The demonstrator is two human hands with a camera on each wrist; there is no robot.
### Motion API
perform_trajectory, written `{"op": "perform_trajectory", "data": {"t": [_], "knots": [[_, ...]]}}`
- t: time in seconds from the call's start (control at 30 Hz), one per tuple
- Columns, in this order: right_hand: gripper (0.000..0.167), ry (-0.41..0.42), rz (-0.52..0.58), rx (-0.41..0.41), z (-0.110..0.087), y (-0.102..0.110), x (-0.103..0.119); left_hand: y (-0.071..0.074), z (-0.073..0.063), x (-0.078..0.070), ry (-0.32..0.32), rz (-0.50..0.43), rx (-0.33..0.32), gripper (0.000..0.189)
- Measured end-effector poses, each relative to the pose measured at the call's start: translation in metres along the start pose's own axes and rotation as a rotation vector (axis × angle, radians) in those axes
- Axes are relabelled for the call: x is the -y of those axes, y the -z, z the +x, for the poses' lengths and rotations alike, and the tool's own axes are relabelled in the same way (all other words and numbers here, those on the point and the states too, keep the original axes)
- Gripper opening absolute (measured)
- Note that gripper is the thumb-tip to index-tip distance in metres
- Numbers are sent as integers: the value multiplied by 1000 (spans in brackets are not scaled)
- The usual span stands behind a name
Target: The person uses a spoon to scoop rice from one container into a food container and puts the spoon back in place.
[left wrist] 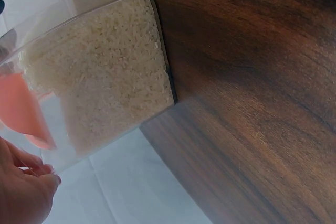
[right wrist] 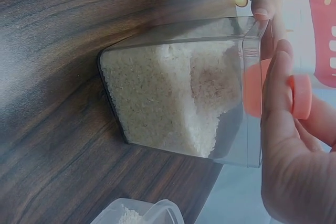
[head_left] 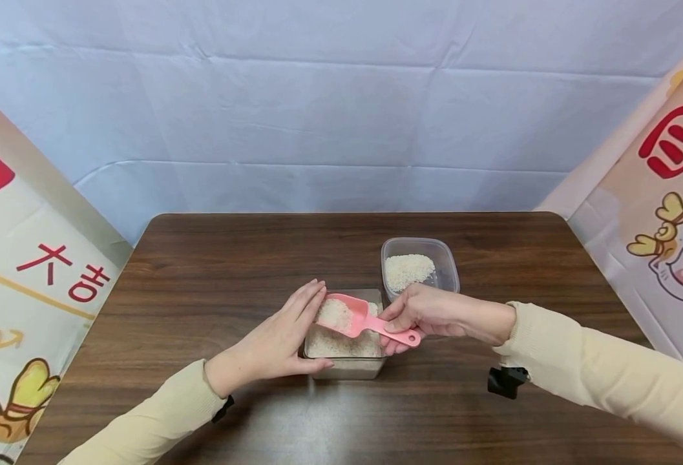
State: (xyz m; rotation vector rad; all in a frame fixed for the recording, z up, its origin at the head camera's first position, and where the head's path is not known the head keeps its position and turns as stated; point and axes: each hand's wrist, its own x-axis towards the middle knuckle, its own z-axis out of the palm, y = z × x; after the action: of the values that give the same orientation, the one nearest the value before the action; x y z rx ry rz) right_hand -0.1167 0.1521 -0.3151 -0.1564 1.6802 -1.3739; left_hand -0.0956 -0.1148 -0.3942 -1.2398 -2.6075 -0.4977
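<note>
My right hand (head_left: pixel 419 316) grips the handle of a pink scoop (head_left: pixel 386 326), with white rice (head_left: pixel 334 314) in its bowl. The scoop is level with the top of a clear rectangular rice container (head_left: pixel 347 369), and its pink bowl (left wrist: pixel 21 106) shows through the wall in the left wrist view. Plenty of rice (right wrist: pixel 152 93) lies inside that container. My left hand (head_left: pixel 283 336) holds the container's left side at the rim, thumb at the near corner. In the left wrist view, its fingers (left wrist: pixel 29 182) bend at the rim.
Behind and to the right stands a smaller clear plastic tub (head_left: pixel 447 265) with a heap of rice (head_left: pixel 409 270). Both containers are on a dark wooden table (head_left: pixel 231 252). A pale cloth (head_left: pixel 318 129) hangs behind it, with printed panels at both sides.
</note>
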Motion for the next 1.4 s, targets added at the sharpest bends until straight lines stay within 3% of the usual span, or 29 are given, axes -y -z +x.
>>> {"op": "perform_trajectory", "data": {"t": [1.4], "knots": [[34,53,7,47,-22,13,-6,0,-1,-2,7,-7,3,99]]}}
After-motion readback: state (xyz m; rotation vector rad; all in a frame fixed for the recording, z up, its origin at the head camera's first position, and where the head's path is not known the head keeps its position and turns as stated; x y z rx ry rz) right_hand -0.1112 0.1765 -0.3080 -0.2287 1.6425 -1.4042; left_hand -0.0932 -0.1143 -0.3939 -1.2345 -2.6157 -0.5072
